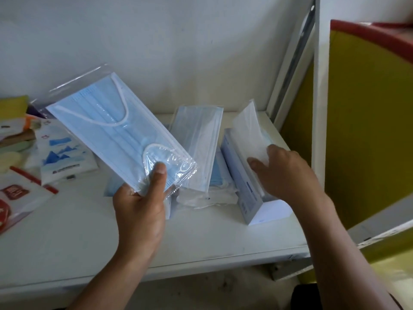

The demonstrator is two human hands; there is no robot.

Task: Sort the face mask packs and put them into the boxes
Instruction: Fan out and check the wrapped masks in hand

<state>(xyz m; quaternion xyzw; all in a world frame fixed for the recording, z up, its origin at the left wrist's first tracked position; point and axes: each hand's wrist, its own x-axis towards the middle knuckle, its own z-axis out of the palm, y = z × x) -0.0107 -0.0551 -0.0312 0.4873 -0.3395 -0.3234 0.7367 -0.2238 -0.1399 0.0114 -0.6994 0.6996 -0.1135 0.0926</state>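
While your left hand [139, 205] pinches the lower end of a blue mask pack [116, 128], thumb on top, and holds it tilted above the table [67, 238], your right hand [283, 173] grips a white pack [250, 135] that stands partly down in the open box [241, 175] at the right. You look midway through filling, with loose packs [199, 142] lying between your hands. Next, I judge, seat the white pack fully and squarely, then settle where the blue one goes.
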